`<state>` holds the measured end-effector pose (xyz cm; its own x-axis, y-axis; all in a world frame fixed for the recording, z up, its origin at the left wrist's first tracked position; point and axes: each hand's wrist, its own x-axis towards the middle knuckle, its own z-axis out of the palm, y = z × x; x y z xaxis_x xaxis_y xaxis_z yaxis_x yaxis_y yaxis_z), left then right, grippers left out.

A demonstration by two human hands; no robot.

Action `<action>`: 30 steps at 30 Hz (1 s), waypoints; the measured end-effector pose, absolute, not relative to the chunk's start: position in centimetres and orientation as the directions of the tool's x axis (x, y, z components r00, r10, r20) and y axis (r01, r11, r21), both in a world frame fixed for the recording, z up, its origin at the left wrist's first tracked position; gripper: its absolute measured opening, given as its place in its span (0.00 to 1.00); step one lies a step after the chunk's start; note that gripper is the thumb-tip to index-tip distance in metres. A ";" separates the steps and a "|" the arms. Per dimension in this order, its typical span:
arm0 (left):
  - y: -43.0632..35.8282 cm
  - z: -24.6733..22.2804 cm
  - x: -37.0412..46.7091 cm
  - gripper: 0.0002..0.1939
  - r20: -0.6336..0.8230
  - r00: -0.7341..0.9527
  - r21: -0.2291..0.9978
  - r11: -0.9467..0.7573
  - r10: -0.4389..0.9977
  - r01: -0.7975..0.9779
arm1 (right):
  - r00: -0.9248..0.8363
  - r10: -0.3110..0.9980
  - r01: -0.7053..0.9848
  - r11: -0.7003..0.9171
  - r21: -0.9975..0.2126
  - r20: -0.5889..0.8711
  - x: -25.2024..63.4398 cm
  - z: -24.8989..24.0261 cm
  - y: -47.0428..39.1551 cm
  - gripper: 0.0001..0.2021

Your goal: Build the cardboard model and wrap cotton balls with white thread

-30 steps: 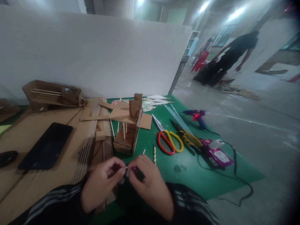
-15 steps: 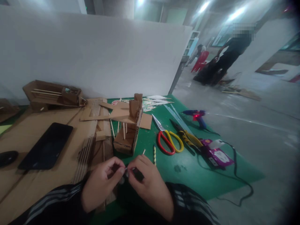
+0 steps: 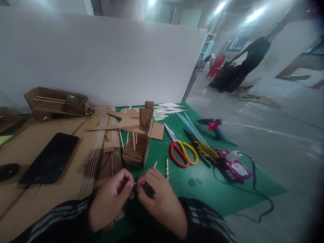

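My left hand (image 3: 111, 199) and my right hand (image 3: 160, 199) are close together at the near edge of the green table mat (image 3: 202, 195). Thumb and fingers of each are pinched, with something small and thin between them that is too small to name. A short pale stick end (image 3: 155, 164) shows just beyond my right hand. Ahead of both hands stands a cardboard structure (image 3: 135, 152) with thin upright sticks. A yellow-and-dark patterned pencil-like stick (image 3: 167, 168) lies right of it, beside red-and-yellow-handled scissors (image 3: 179, 152).
Pliers (image 3: 202, 148), a glue gun (image 3: 214, 128) and a purple power socket (image 3: 234, 167) with a cable lie right. A black phone (image 3: 50, 158), a mouse (image 3: 8, 171) and a cardboard model (image 3: 58, 103) are left. A person (image 3: 250, 60) bends over in the background.
My hands have barely moved; the fingertips are slightly further apart. In the background, the standing person has bent lower toward the dark bag-like object.
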<state>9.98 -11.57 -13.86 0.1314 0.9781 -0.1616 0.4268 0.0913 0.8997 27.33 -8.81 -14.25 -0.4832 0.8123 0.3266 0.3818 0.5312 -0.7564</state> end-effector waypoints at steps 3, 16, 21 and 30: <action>-11.6 -14.2 9.9 0.11 -0.149 0.130 0.898 0.079 0.980 0.432 | -0.478 0.816 0.376 0.525 -0.763 0.326 27.3 -14.3 -8.8 0.08; -11.6 -15.1 9.7 0.11 -0.139 0.119 0.898 0.074 0.983 0.435 | -0.449 0.863 0.424 0.432 -0.796 0.230 27.5 -14.1 -9.0 0.05; -11.5 -15.2 9.7 0.10 -0.132 0.111 0.895 0.070 0.985 0.441 | -0.481 0.837 0.403 0.474 -0.782 0.260 27.5 -14.2 -8.9 0.05; -11.6 -14.7 9.9 0.09 -0.174 0.095 0.891 0.115 0.980 0.440 | -0.479 0.828 0.380 0.495 -0.781 0.291 27.4 -14.0 -8.9 0.07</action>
